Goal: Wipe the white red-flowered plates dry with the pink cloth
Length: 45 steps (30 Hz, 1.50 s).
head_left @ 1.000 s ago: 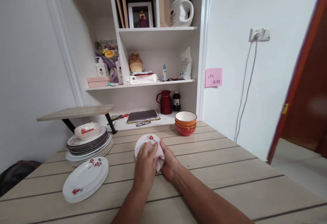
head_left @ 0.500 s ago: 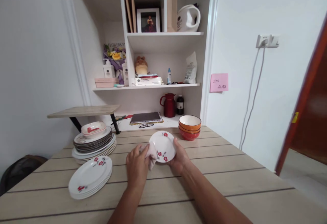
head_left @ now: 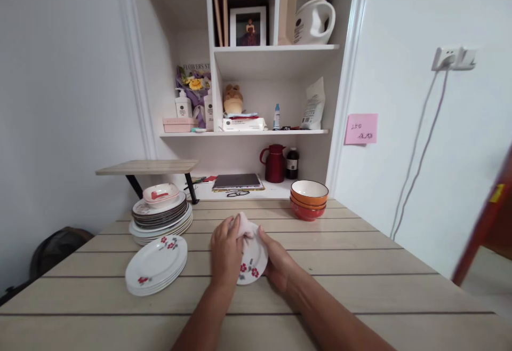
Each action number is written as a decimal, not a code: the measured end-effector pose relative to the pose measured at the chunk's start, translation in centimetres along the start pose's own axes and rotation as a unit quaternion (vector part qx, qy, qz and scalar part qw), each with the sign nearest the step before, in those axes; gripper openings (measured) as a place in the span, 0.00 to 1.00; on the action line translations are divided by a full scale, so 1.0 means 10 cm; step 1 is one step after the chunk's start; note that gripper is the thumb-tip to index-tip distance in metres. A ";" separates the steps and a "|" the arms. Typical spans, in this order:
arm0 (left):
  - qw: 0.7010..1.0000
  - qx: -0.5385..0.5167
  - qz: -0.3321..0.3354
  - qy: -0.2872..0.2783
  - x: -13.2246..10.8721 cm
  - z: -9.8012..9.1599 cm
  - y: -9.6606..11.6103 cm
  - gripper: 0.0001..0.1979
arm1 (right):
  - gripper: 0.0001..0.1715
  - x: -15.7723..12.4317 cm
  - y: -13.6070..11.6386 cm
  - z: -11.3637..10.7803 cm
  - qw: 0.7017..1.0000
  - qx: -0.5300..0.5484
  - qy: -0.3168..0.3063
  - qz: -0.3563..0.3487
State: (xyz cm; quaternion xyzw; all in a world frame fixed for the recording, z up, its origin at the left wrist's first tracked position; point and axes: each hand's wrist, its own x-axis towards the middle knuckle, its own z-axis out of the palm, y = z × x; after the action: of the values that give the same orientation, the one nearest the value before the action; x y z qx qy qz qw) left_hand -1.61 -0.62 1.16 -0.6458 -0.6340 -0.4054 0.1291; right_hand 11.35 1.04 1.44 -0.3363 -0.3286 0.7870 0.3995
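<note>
My right hand [head_left: 278, 259] grips the right rim of a small white plate [head_left: 256, 252] with red flowers, thumb on the upper face. The plate is held up above the table, tilted. With its fingers bunched round a pale pink cloth [head_left: 245, 226], my left hand [head_left: 226, 249] presses against the plate's upper left part, hiding that side of it. To the left lies a short stack of white oval plates [head_left: 158, 263] with the same red flowers. Behind it rises a taller stack of mixed plates [head_left: 160, 217], topped by a white bowl with a red pattern [head_left: 160, 195].
Stacked orange and red bowls [head_left: 309, 200] stand at the table's back right. A small wooden stand [head_left: 148, 167] is at the back left. Beyond the slatted table [head_left: 344, 297] are a laptop [head_left: 237, 181], glasses [head_left: 238, 193], a dark red jug [head_left: 274, 163] and a dark bottle [head_left: 292, 163].
The cloth in my left hand has moved from the plate's lower left to its upper part. The plate has come slightly lower and nearer. The whole view has shifted a little.
</note>
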 end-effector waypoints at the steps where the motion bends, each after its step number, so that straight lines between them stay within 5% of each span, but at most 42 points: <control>1: 0.999 -0.013 0.024 -0.017 0.00 0.03 0.02 0.26 | 0.28 0.02 0.01 0.00 1.000 0.016 -0.002 -0.003; 8: 0.975 -0.036 0.156 -0.153 -0.09 0.19 0.23 0.26 | 0.34 0.11 -0.25 -0.18 0.985 0.171 0.001 -0.021; 13: 0.991 0.020 0.073 -0.113 -0.09 0.15 0.23 0.24 | 0.33 0.08 -0.38 -0.26 0.991 0.128 0.026 -0.033; 20: 0.999 0.001 -0.037 -0.040 -0.01 0.08 -0.04 0.25 | 0.29 0.01 -0.08 -0.06 1.000 -0.005 -0.017 -0.002; 31: 0.974 -0.066 0.129 -0.173 -0.12 0.18 0.20 0.29 | 0.29 0.06 -0.21 -0.09 0.990 0.138 0.015 -0.002; 39: 0.982 -0.037 0.035 -0.184 -0.11 0.18 0.25 0.27 | 0.27 0.06 -0.25 -0.14 0.990 0.131 0.043 -0.019; 45: 0.991 -0.043 -0.025 -0.122 -0.09 0.15 0.16 0.25 | 0.22 0.05 -0.12 -0.08 0.998 0.049 0.022 -0.035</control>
State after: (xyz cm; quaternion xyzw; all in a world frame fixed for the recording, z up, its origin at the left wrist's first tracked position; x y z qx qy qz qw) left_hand 0.52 -0.52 0.13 -0.6792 -0.6428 -0.3541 0.0126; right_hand 12.24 2.26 1.84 -0.3223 -0.2919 0.7801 0.4498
